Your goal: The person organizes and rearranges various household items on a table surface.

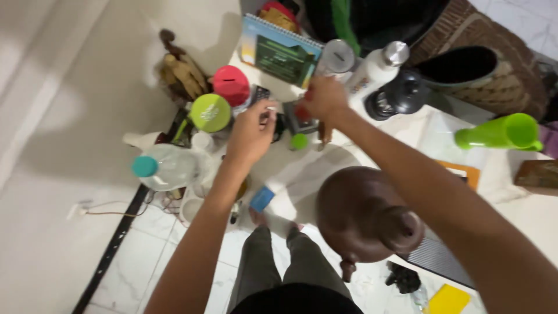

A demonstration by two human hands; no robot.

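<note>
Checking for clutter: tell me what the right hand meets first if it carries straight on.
Probably the silver-lidded jar, just beyond the right hand; depth is unclear.

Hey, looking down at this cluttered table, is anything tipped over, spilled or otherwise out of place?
Yes: the green plastic cup at the right lies on its side, mouth toward the edge, while the bottles stand upright. No spill shows. The left hand and right hand reach among crowded small items at the table's middle; the blur hides what they grip.
</note>
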